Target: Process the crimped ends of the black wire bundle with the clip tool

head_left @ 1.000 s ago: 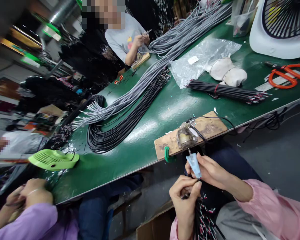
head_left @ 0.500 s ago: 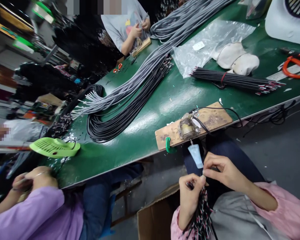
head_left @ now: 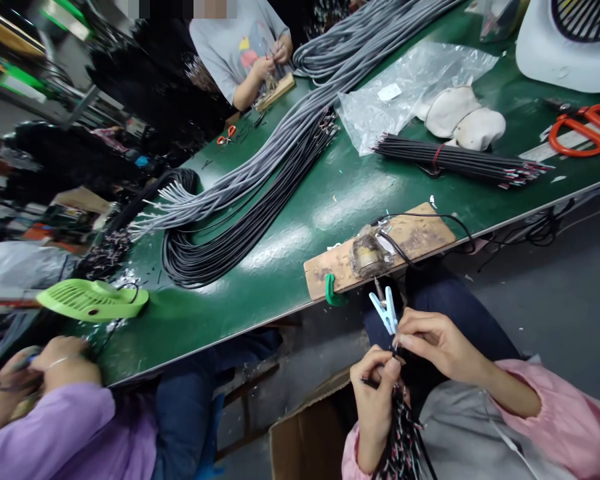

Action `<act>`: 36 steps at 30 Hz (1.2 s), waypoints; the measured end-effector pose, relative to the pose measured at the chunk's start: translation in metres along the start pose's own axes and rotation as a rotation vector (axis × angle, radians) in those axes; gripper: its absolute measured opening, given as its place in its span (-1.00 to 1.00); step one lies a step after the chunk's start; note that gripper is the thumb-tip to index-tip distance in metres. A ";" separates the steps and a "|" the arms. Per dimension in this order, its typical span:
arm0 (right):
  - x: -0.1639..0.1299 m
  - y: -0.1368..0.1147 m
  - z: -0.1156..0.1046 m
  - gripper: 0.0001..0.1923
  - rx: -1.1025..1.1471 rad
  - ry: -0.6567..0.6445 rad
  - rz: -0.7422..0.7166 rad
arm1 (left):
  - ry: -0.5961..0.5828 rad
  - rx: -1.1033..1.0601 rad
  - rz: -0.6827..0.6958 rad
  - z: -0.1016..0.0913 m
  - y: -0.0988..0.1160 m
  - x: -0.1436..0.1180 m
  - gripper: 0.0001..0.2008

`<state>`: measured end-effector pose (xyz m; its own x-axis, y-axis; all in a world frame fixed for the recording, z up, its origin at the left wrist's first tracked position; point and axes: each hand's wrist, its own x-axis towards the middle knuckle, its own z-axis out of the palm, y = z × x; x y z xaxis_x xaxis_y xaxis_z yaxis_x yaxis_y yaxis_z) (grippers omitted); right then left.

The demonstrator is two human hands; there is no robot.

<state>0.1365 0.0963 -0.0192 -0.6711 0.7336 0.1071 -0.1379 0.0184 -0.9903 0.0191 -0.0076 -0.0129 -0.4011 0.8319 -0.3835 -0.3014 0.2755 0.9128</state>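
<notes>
My left hand [head_left: 375, 390] is closed around a bunch of thin black cables [head_left: 403, 437] with stripped red and white wire ends, which hang down over my lap. Just above it, my right hand [head_left: 433, 340] pinches a cable end between thumb and fingertips, near the left thumb. A light blue clothespin [head_left: 385, 312] sits right beyond my fingertips, attached to a metal tip sticking out of a small motor-like device [head_left: 370, 257]. This device is fixed on a wooden board [head_left: 425, 230] at the table edge, held by a green clamp [head_left: 331, 290].
On the green table [head_left: 260, 283] lie grey cables [head_left: 260, 160], looped black cables [head_left: 220, 263], a tied black bundle [head_left: 460, 160], a plastic bag [head_left: 380, 107] and orange scissors [head_left: 577, 140]. A light green fan [head_left: 93, 300] stands left, near a co-worker's purple sleeve [head_left: 55, 427]. Below is a cardboard box [head_left: 305, 440].
The clothespin has turned from its flat face to its side, showing two legs. Both hands stay close together at the cable end. The whole view has shifted slightly.
</notes>
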 end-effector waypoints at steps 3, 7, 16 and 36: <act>0.001 0.000 -0.005 -0.80 0.024 -0.060 -0.054 | -0.039 0.028 0.015 0.002 0.008 0.000 -0.72; 0.004 0.003 -0.004 -0.86 -0.012 -0.022 -0.171 | -0.029 0.113 0.035 0.001 0.007 0.000 -0.69; 0.001 0.022 0.019 -0.71 0.913 -0.116 0.346 | -0.064 -0.027 0.167 0.003 0.005 0.003 -0.94; 0.045 0.019 0.011 -0.53 1.001 -0.113 0.372 | -0.029 0.188 0.261 0.004 0.034 0.019 -0.91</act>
<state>0.0961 0.1221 -0.0322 -0.8504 0.5104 -0.1282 -0.4106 -0.7959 -0.4448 0.0047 0.0197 0.0117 -0.4181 0.8988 -0.1317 -0.0258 0.1332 0.9908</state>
